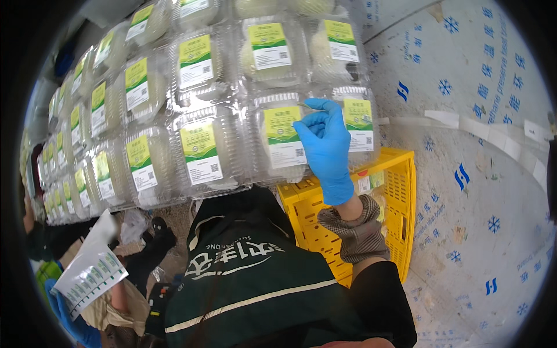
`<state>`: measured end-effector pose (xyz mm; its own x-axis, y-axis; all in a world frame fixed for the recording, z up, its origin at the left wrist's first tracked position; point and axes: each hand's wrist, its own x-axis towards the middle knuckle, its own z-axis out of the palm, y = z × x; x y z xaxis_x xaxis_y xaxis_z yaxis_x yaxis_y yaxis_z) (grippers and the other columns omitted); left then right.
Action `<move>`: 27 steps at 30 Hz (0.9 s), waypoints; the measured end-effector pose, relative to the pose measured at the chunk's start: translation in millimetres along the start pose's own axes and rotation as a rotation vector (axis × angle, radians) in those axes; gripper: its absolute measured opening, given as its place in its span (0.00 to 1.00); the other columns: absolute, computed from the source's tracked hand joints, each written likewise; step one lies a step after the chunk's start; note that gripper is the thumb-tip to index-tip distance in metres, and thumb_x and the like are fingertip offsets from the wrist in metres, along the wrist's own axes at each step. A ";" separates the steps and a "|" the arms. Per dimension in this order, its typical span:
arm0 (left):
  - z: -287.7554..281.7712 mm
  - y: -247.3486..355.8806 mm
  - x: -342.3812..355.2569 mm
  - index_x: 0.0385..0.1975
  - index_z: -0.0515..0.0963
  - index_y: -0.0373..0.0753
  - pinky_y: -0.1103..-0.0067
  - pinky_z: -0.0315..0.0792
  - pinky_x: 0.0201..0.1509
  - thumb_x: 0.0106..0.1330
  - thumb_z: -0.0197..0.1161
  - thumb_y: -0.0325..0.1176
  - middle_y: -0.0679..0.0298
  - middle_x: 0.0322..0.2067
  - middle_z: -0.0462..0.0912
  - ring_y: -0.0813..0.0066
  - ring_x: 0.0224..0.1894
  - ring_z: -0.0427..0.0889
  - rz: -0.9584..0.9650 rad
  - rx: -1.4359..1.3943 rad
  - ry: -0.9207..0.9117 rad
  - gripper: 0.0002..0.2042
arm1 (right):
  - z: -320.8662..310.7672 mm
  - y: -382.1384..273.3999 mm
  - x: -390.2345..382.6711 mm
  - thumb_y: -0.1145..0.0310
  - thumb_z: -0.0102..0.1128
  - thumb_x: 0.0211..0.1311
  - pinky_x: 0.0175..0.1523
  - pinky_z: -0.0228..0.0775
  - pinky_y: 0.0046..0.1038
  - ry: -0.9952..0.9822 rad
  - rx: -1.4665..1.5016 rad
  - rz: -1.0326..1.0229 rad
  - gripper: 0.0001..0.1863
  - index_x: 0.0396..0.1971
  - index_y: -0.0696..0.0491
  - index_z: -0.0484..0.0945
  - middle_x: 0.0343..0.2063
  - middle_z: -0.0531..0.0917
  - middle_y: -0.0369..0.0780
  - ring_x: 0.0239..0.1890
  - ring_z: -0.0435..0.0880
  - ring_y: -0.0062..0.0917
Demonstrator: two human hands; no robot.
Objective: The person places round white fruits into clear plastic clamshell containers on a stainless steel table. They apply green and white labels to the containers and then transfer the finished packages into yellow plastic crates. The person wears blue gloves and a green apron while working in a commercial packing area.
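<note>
My right hand (325,145), in a blue glove, is over a clear plastic clamshell box in the near row. Its fingers are curled in, with the thumb tip touching the yellow, green and white label (286,153) on the lid. Whether something small is pinched in the fingertips is hidden. At the lower left my left hand (67,313), also blue-gloved, grips a white sheet of labels (91,284) printed with green. Around the right hand stand more labelled clamshell boxes (200,145), holding pale produce.
Rows of labelled boxes (267,49) cover the surface ahead and to the left. A yellow plastic crate (400,191) stands near right, beside a pale printed wall panel (464,220). Another person's dark-clad leg (148,255) and a clear plastic bag (134,225) show at lower left.
</note>
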<state>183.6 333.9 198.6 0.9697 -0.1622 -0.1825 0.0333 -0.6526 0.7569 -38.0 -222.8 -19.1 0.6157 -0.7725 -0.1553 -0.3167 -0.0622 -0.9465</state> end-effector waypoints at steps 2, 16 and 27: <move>-14.1 -5.6 -18.8 0.53 0.66 0.31 0.79 0.60 0.57 0.66 0.51 0.33 0.61 0.49 0.69 0.74 0.50 0.69 -0.044 0.028 0.021 0.18 | 6.0 1.5 5.1 0.77 0.62 0.48 0.36 0.68 0.22 0.011 -0.176 -0.029 0.22 0.46 0.55 0.70 0.28 0.75 0.37 0.30 0.73 0.20; 133.3 -4.5 -13.8 0.47 0.71 0.31 0.79 0.67 0.52 0.62 0.53 0.24 0.54 0.47 0.73 0.70 0.48 0.74 0.000 0.127 -0.201 0.14 | 124.0 -37.7 -10.4 0.70 0.66 0.46 0.45 0.62 0.33 -0.117 -0.488 -0.496 0.11 0.29 0.54 0.74 0.31 0.71 0.41 0.39 0.70 0.33; 236.8 9.8 62.3 0.32 0.79 0.31 0.85 0.65 0.28 0.62 0.60 0.35 0.67 0.21 0.77 0.87 0.25 0.69 0.113 -0.353 -0.582 0.11 | 216.0 -110.9 -64.2 0.72 0.60 0.54 0.39 0.68 0.25 -0.739 -0.052 -0.397 0.13 0.41 0.54 0.77 0.27 0.78 0.38 0.34 0.77 0.25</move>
<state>187.1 142.1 46.0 0.6877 -0.6503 -0.3227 0.1122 -0.3440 0.9322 113.4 -29.8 34.7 0.9968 -0.0756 0.0241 0.0016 -0.2847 -0.9586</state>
